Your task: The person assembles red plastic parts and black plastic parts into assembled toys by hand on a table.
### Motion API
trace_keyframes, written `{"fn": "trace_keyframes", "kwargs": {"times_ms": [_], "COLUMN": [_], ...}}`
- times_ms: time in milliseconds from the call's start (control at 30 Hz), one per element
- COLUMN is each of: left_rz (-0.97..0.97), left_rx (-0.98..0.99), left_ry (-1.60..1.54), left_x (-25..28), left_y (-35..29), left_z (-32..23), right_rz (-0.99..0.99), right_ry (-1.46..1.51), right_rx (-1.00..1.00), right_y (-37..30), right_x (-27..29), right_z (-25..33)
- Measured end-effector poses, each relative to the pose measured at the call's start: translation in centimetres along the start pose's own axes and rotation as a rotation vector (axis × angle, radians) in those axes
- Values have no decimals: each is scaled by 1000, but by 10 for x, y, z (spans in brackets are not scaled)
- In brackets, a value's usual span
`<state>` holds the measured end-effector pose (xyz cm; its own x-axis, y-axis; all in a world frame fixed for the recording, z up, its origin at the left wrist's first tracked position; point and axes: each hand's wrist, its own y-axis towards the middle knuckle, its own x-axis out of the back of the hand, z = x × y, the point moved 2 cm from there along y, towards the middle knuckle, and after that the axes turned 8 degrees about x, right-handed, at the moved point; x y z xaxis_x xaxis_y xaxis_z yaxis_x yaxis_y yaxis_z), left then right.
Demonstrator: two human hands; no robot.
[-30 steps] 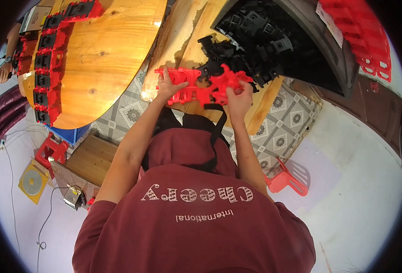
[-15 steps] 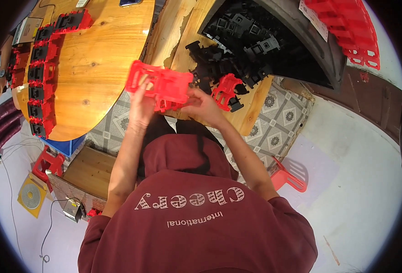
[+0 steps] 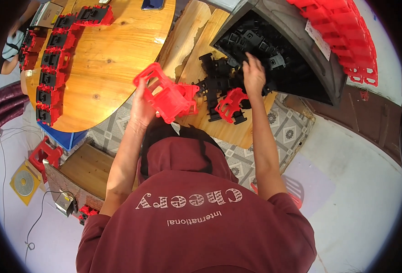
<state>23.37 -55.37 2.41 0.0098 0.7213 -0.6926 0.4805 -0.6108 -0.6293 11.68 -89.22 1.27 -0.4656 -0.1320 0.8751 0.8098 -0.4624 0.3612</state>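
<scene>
My left hand is closed on the edge of a red plastic frame, a part with cut-out windows, held tilted above my lap. Away to the right, my right hand reaches out over the mouth of a black bin. Its fingers look stretched out and slightly apart, and nothing shows in them. Black plastic parts lie heaped on the wooden board beside that hand, and more fill the bin. A second red plastic frame rests among the heaped black parts, below the right hand.
On the round wooden table, a row of red-and-black assembled parts runs along the left side. A phone lies at its far edge. Stacked red frames stand behind the bin. Another person's arm shows at the far left.
My right hand has let go of the red frame and moved up and right to the bin. The left hand still holds the frame, now tilted differently. The whole view has shifted slightly.
</scene>
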Motion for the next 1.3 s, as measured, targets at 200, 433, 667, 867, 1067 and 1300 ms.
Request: {"fn": "trace_keyframes", "kwargs": {"times_ms": [200, 433, 667, 867, 1067, 1300], "left_rz": [-40, 89, 24, -72, -109, -122], "left_rx": [-11, 181, -174, -310, -439, -446], "left_ry": [94, 2, 53, 157, 223, 293], "left_x": [-38, -69, -89, -82, -78, -75], "left_y": [27, 1, -17, -25, -27, -26], "left_z": [42, 40, 25, 14, 12, 6], "right_rz": [-177, 52, -16, 404, 485, 278], "right_ry": [1341, 546, 449, 679, 833, 281], "right_rx": [-666, -157, 392, 9, 62, 376], "right_y": [-12, -31, -3, 20, 18, 11], "right_x": [96, 121, 138, 124, 114, 108], "right_z": [97, 148, 210, 207, 188, 208]}}
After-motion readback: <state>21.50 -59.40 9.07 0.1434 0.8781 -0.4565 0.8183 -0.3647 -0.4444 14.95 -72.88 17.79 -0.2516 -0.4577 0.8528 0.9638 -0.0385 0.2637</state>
